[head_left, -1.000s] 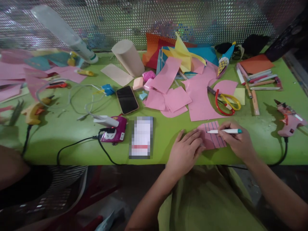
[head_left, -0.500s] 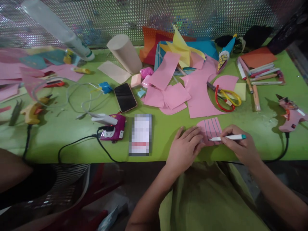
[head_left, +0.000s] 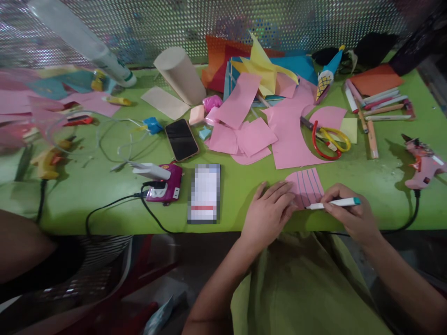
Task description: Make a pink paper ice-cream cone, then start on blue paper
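A small pink paper piece (head_left: 307, 186) with several dark drawn lines lies near the front edge of the green table (head_left: 244, 186). My left hand (head_left: 270, 214) rests flat on its left part, fingers stretched out. My right hand (head_left: 351, 216) pinches a white marker with a teal cap (head_left: 335, 203), its tip touching the paper's lower right edge.
Pink paper sheets (head_left: 254, 139), red-and-yellow scissors (head_left: 326, 139), markers (head_left: 380, 109) and a pink glue gun (head_left: 422, 163) lie behind and to the right. A black phone (head_left: 181, 139), a second phone (head_left: 205, 191), a pink charger (head_left: 164, 186) with cable and a paper roll (head_left: 179, 74) sit left. Another person's arm (head_left: 21, 242) is at lower left.
My right hand has pulled the marker down the paper toward me, tip now at its lower edge. The left hand stays on the paper.
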`<state>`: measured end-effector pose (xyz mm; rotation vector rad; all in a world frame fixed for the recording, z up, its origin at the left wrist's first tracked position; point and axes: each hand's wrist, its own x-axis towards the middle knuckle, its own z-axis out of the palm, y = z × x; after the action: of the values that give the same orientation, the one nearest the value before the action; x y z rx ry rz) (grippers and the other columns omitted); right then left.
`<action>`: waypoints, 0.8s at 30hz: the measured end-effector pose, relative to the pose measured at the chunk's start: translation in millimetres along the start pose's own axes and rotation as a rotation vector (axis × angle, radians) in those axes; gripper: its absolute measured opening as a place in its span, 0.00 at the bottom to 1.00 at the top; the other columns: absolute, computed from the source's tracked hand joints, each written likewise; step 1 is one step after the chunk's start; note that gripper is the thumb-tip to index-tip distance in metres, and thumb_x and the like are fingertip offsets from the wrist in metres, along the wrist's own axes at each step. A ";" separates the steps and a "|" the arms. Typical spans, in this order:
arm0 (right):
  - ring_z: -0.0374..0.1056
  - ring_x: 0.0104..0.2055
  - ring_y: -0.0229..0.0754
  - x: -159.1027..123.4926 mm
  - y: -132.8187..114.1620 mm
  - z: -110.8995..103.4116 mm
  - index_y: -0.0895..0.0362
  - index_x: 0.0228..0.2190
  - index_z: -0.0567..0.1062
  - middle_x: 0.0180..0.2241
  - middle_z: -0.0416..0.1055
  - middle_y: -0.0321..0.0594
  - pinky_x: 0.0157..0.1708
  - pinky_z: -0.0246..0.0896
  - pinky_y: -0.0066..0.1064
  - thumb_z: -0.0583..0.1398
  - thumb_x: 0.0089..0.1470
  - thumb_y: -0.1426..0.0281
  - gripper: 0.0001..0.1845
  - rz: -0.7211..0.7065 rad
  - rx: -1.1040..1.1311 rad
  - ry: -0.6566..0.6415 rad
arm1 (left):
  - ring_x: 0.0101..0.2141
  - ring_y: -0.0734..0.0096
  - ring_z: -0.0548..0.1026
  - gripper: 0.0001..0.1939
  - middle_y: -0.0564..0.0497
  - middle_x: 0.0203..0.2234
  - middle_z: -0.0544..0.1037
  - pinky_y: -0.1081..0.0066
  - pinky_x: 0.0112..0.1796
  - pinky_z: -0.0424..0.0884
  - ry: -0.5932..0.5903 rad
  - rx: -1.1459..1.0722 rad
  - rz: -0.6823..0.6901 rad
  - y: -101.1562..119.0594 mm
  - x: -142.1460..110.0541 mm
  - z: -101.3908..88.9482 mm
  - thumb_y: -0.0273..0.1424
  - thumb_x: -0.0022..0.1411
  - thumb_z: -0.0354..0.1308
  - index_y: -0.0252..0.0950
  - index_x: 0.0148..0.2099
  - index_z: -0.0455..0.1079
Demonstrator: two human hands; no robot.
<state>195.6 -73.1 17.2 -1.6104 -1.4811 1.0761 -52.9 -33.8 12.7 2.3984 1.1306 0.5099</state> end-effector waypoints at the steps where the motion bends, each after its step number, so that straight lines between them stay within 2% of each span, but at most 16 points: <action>1: 0.63 0.28 0.41 -0.3 0.3 0.1 0.51 0.31 0.75 0.26 0.70 0.35 0.25 0.50 0.34 0.62 0.61 0.67 0.05 0.004 0.003 -0.002 | 0.67 0.63 0.67 0.15 0.49 0.66 0.73 0.48 0.70 0.56 0.001 0.002 0.001 -0.1 0.0 0.2 0.37 0.78 0.49 0.42 0.58 0.72; 5: 0.64 0.29 0.41 -0.7 1.6 -0.2 0.51 0.31 0.76 0.27 0.71 0.35 0.25 0.51 0.34 0.62 0.61 0.67 0.05 0.015 0.030 -0.005 | 0.68 0.64 0.67 0.15 0.49 0.66 0.73 0.48 0.70 0.55 0.002 0.003 0.002 -0.6 -0.1 0.5 0.38 0.78 0.48 0.42 0.58 0.72; 11: 0.64 0.28 0.41 15.0 -7.9 1.6 0.49 0.37 0.76 0.26 0.70 0.33 0.27 0.57 0.34 0.65 0.62 0.64 0.03 -0.017 0.154 0.143 | 0.68 0.63 0.67 0.14 0.49 0.66 0.72 0.48 0.70 0.56 0.000 0.007 0.013 -0.6 -0.6 -0.2 0.38 0.79 0.47 0.41 0.54 0.72; 15: 0.65 0.27 0.41 36.6 -20.2 9.1 0.49 0.39 0.76 0.27 0.71 0.34 0.26 0.59 0.34 0.64 0.63 0.63 0.05 -0.050 0.107 0.163 | 0.68 0.61 0.67 0.13 0.47 0.66 0.72 0.47 0.69 0.58 0.007 0.026 0.017 -1.1 -0.6 0.4 0.39 0.78 0.49 0.41 0.51 0.73; 18: 0.66 0.28 0.41 48.3 -23.6 14.8 0.50 0.39 0.75 0.29 0.72 0.35 0.27 0.61 0.34 0.64 0.62 0.63 0.06 -0.091 0.072 0.183 | 0.67 0.62 0.68 0.13 0.47 0.66 0.73 0.47 0.69 0.58 0.015 0.020 0.022 -1.6 -0.5 0.7 0.39 0.78 0.49 0.41 0.52 0.73; 24: 0.68 0.28 0.40 53.0 -24.0 18.1 0.51 0.38 0.75 0.31 0.73 0.36 0.29 0.64 0.34 0.65 0.61 0.62 0.07 -0.117 0.064 0.178 | 0.67 0.63 0.67 0.14 0.48 0.66 0.73 0.48 0.69 0.58 0.017 0.002 0.018 -2.4 -0.7 0.9 0.39 0.78 0.48 0.42 0.53 0.73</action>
<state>169.4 -18.6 24.7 -1.5141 -1.3902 0.8829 -54.3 -33.3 10.5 2.4125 1.1177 0.5367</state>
